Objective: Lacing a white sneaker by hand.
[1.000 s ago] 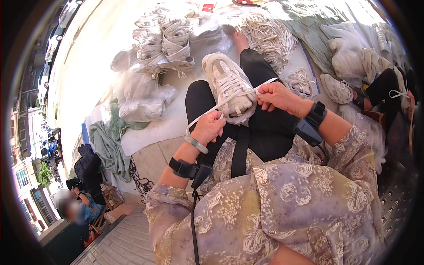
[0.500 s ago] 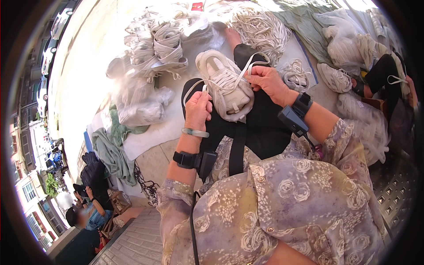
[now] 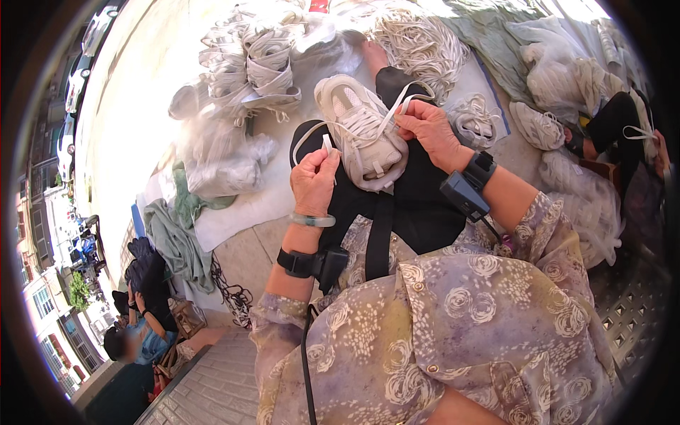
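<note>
A beige sneaker rests on my black-clad lap, its toe pointing away from me and its heel toward me. My left hand, left of the heel, pinches one end of a pale shoelace between thumb and fingertips. On the right side of the shoe, my right hand pinches the other length of lace, which loops up above the fingers. Both lace lengths run from the upper eyelets. A second laced sneaker lies on the ground beyond my right hand.
Stacked sneakers stand at the far left beside clear plastic bags. A heap of pale laces lies ahead. At right, another person's hand is near a laced shoe. Green cloth lies at left; another person sits beyond.
My left hand has shifted slightly down and left with its lace end. My right hand keeps its pinch, barely moved. The shoe stays on my lap.
</note>
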### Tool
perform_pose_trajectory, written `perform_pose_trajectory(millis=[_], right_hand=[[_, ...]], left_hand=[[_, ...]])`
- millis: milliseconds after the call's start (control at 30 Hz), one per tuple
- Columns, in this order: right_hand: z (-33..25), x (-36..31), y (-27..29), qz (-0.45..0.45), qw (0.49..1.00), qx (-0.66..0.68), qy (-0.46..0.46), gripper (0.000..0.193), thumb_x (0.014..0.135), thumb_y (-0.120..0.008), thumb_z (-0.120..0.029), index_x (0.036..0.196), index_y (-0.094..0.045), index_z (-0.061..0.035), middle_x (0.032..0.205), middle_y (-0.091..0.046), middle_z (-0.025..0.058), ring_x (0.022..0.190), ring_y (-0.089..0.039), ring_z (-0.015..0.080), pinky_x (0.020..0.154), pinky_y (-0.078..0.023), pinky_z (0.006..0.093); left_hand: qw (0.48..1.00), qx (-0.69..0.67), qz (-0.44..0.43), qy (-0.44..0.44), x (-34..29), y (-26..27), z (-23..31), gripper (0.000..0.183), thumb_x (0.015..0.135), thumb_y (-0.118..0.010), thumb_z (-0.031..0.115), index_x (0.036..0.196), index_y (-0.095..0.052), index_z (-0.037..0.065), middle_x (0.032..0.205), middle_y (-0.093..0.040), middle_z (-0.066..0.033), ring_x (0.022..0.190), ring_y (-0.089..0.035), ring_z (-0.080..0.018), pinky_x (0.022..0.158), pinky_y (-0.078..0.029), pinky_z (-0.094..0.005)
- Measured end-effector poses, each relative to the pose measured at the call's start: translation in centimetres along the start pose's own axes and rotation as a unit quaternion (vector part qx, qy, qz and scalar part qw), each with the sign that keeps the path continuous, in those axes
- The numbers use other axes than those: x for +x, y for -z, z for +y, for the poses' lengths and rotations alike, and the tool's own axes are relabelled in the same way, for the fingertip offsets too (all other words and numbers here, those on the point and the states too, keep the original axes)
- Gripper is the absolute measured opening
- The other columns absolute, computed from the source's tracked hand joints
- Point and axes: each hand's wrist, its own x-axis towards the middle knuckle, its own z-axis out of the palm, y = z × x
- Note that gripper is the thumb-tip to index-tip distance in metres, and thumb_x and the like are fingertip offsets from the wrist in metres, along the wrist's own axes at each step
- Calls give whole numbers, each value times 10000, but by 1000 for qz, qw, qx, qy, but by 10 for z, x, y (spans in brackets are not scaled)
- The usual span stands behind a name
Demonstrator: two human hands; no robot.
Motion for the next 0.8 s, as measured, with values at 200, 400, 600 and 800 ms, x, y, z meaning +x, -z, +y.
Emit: perform_pose_trajectory(millis=[200,400,600,800], right_hand=[[-2,-1,-2,-4,1000,2,-1,37,848,-591,-71,833,-595,-38,711,-546,-24,617,-467,42,580,-409,197],[6,3,5,-13,995,-83,57,28,818,-598,-59,827,-586,-35,711,-555,-11,623,-487,56,576,-412,212],[0,4,-5,-25,869,-410,276,66,795,-571,-55,840,-538,-20,688,-520,60,613,-494,113,578,-413,263],[2,10,0,-35,879,-405,249,117,767,-599,-69,799,-497,-21,612,-453,75,557,-448,155,547,-397,282]], left_hand=[[997,-74,-15,1,6,2,-16,93,871,-591,144,819,-585,67,620,-496,68,493,-355,-5,445,-281,-156],[993,-100,-35,59,1,-2,-7,97,854,-608,154,833,-529,102,603,-523,19,468,-441,-33,414,-362,-166],[993,-102,-22,46,7,-1,-10,92,834,-610,120,853,-523,96,635,-565,2,502,-512,-56,444,-424,-178],[992,-123,-8,23,14,-12,-20,60,833,-570,83,832,-512,99,645,-557,3,505,-517,-56,455,-447,-190]])
